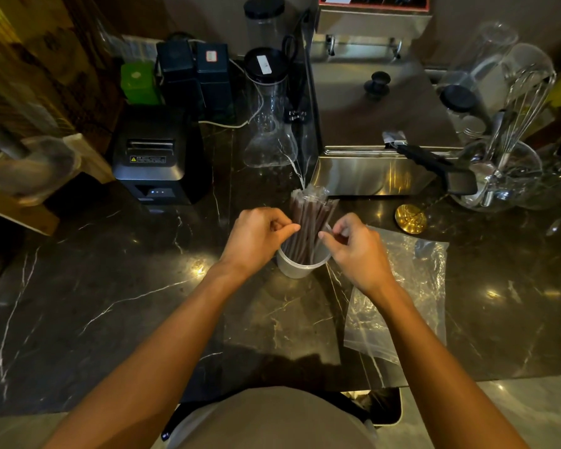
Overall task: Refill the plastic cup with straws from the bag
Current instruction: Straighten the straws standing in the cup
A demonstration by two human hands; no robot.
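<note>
A dark marble surface [117, 303] veined in white fills the view, carrying a stainless steel machine [373, 124] at the back right and a black receipt printer [157, 157] at the back left. Between them stands a clear glass carafe [269, 118] with a black lid, and at the far right a glass bowl [506, 176] holds a wire whisk [525, 95] and other metal utensils. A clear plastic bag [405, 296] lies flat and crumpled on the surface, just right of centre and partly under the person's right forearm. In front of the steel machine, near the middle of the surface, stands the plastic cup [300, 264], translucent and upright, with a bundle of dark straws [308, 222] standing in it and leaning slightly away from the camera; the straws appear to be individually wrapped in clear film, though the low light makes this hard to confirm. The left hand [256, 234] is at the left side of the bundle, its grip curled with thumb and forefinger pinching the straws. The right hand [353, 244] mirrors it on the right side, fingertips pinched on the straws above the cup's rim. A small round brass object [410, 218] sits just beyond the bag.
</note>
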